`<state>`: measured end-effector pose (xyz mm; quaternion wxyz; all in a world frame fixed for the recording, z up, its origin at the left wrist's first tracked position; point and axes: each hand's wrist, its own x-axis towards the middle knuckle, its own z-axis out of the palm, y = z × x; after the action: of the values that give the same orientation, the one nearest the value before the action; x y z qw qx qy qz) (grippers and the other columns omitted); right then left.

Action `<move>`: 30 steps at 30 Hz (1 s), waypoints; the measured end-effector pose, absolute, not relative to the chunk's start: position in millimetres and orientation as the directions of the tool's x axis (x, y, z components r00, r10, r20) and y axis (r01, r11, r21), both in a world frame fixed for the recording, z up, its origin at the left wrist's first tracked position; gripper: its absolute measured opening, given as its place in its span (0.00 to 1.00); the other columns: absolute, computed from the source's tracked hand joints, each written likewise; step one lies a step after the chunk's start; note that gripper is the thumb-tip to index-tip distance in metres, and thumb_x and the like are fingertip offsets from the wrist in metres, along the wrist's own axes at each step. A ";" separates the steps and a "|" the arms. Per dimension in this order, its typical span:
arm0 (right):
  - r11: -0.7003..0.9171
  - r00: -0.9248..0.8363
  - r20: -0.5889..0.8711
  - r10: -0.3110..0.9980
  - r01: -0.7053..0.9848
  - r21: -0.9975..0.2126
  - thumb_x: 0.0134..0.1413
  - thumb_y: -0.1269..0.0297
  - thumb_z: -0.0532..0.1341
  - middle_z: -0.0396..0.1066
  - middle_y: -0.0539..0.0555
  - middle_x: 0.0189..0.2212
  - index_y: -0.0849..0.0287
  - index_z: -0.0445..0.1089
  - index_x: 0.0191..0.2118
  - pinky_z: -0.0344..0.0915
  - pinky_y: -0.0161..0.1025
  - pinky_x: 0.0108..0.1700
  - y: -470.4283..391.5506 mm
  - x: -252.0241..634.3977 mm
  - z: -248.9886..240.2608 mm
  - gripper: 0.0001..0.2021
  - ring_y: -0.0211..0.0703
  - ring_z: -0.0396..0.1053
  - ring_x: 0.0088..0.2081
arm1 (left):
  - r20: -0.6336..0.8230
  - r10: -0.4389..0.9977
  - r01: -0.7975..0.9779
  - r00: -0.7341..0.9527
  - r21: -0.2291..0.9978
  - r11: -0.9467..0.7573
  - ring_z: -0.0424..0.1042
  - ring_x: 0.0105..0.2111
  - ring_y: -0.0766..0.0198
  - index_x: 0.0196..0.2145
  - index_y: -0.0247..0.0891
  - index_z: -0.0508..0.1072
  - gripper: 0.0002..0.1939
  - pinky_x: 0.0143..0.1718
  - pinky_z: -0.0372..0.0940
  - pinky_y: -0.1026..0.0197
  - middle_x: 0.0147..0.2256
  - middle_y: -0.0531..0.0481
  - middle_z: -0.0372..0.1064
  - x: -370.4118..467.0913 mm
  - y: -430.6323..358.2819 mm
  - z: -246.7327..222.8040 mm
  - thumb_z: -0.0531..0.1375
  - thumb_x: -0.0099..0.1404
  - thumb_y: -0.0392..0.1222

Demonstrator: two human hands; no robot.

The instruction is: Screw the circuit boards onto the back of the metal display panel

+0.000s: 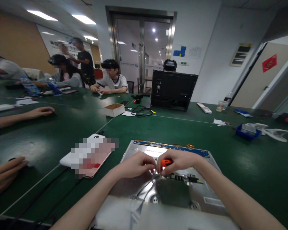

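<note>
A silver metal panel (127, 183) lies in front of me, with a blue circuit strip (192, 151) along its far edge. My left hand (140, 164) is over its middle, fingers curled and pinched near a thin cable (147, 185); what the fingertips hold is too small to make out. My right hand (176, 161) meets it from the right, fingers wrapped round an orange-handled tool (166, 162). Just below my right hand, a narrow dark circuit board (186, 178) lies on the panel. Whitish sheeting (168, 217) covers the near edge.
Phones (96, 159) lie left of the panel on the green table (232, 143). Another person's hands (7, 174) rest at the far left. Farther back are a white box (114, 110), black cables (142, 111), a large black frame (174, 91) and a blue tray (248, 132). Several people sit beyond.
</note>
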<state>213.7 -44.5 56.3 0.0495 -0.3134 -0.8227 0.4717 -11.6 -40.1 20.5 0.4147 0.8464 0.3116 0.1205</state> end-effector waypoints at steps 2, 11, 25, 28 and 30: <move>0.307 -0.783 -0.284 0.554 0.509 -0.804 0.51 0.57 0.69 0.66 0.44 0.25 0.61 0.75 0.34 0.57 0.33 0.31 -39.1 212.2 56.1 0.12 0.35 0.62 0.28 | -0.086 0.612 0.435 0.786 0.781 -0.448 0.72 0.30 0.63 0.36 0.37 0.81 0.11 0.35 0.62 0.64 0.31 0.51 0.78 -14.7 -40.0 24.3 0.58 0.67 0.38; 0.353 -0.769 -0.311 0.558 0.560 -0.750 0.53 0.57 0.68 0.65 0.44 0.25 0.60 0.73 0.33 0.56 0.33 0.30 -36.4 203.8 54.5 0.11 0.34 0.61 0.28 | -0.242 0.488 0.389 0.838 0.894 -0.224 0.72 0.30 0.62 0.36 0.37 0.79 0.09 0.32 0.64 0.64 0.31 0.51 0.77 -24.9 -39.7 21.1 0.66 0.55 0.39; 0.413 -0.534 -0.095 0.840 0.743 -0.527 0.52 0.72 0.68 0.78 0.53 0.37 0.59 0.77 0.40 0.62 0.36 0.38 -77.8 231.8 52.7 0.08 0.44 0.72 0.37 | -0.273 0.597 0.537 0.754 0.780 -0.322 0.69 0.24 0.65 0.29 0.36 0.77 0.03 0.28 0.60 0.65 0.24 0.54 0.72 -18.4 -39.9 17.2 0.64 0.56 0.38; 0.370 -0.499 -0.147 0.854 0.782 -0.502 0.53 0.71 0.67 0.78 0.53 0.36 0.59 0.77 0.38 0.63 0.38 0.39 -84.3 249.7 51.2 0.06 0.45 0.73 0.37 | -0.270 0.610 0.573 0.745 0.728 -0.377 0.67 0.24 0.65 0.29 0.36 0.76 0.03 0.27 0.58 0.65 0.23 0.54 0.69 -16.9 -41.7 20.5 0.63 0.57 0.38; 0.383 -0.497 -0.138 0.857 0.792 -0.475 0.54 0.70 0.67 0.78 0.54 0.38 0.58 0.78 0.39 0.64 0.40 0.42 -93.3 256.6 48.3 0.06 0.47 0.73 0.40 | -0.273 0.611 0.585 0.743 0.708 -0.395 0.67 0.25 0.65 0.29 0.36 0.76 0.03 0.27 0.57 0.65 0.23 0.54 0.69 -15.7 -42.9 21.7 0.63 0.58 0.38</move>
<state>256.6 -93.3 48.3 0.0653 -0.4974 -0.8289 0.2473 -15.7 -42.9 21.7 0.4175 0.8350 0.3581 0.0156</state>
